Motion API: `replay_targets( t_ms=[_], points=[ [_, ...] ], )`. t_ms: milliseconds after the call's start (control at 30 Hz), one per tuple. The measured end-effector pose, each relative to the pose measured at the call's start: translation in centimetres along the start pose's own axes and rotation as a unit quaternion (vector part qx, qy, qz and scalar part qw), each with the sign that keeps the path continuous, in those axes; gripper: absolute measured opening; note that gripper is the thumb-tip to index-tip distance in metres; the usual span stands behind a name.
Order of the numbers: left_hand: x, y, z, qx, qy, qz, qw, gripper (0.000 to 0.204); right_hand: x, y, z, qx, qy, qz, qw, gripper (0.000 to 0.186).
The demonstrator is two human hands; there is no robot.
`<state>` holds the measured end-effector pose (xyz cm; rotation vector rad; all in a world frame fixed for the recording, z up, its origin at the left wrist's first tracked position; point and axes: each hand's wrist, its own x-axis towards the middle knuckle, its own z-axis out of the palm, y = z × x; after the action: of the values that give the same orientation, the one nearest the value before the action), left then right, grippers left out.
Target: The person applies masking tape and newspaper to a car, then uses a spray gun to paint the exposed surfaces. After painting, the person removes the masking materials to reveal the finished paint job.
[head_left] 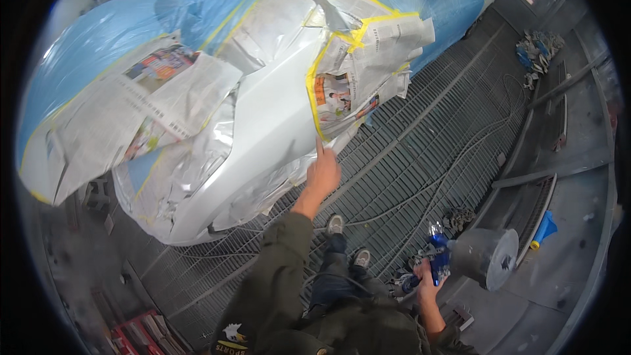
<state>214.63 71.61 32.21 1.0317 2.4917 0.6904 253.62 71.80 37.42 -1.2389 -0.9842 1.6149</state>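
Observation:
My left hand (323,174) has its index finger stretched toward the lower tip of a yellow-taped newspaper mask (355,72), at or very near the white car panel (253,108); its other fingers are loosely curled around nothing visible. My right hand (428,275) grips a blue and silver spray gun (439,256) with a translucent grey cup (486,256) on its side, held low at the right, away from the car. More newspaper masking (158,92) and blue plastic sheeting (85,46) cover the car around the bare white panel.
I stand on a metal grate floor (394,171) with hoses (460,158) snaking across it. A metal wall (572,131) runs along the right, with crumpled waste (536,52) and a blue item (545,227) beside it. A red container (141,335) sits at the lower left.

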Motion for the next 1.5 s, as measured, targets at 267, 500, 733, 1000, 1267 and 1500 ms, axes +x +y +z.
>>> replay_targets(
  t_ms=[267, 500, 733, 1000, 1267, 1500],
  points=[
    [17.0, -0.2, -3.6, 0.047, 0.055, 0.005, 0.997, 0.040, 1.0, 0.2, 3.4, -0.096, 0.038, 0.009, 0.995, 0.011],
    [20.0, 0.0, -5.2, 0.069, 0.033, -0.030, 0.997, 0.045, 2.3, 2.2, 4.6, -0.047, 0.026, 0.028, 0.998, 0.021],
    [20.4, 0.8, -5.3, 0.043, 0.044, -0.055, 0.997, 0.046, 3.7, 2.6, 5.3, -0.053, 0.031, 0.045, 0.997, 0.027],
    [20.0, 0.1, -2.7, -0.012, 0.102, -0.086, 0.991, 0.034, 3.5, 2.0, 6.3, -0.054, 0.054, 0.054, 0.996, 0.017],
    [19.8, 0.2, -1.2, -0.099, 0.153, -0.104, 0.978, 0.028, 3.5, 1.4, 6.4, -0.072, 0.039, 0.040, 0.996, 0.011],
    [20.1, 0.3, -0.7, -0.117, 0.165, -0.119, 0.972, 0.028, 3.3, 1.1, 6.4, -0.073, 0.042, 0.044, 0.995, 0.012]
  ],
)
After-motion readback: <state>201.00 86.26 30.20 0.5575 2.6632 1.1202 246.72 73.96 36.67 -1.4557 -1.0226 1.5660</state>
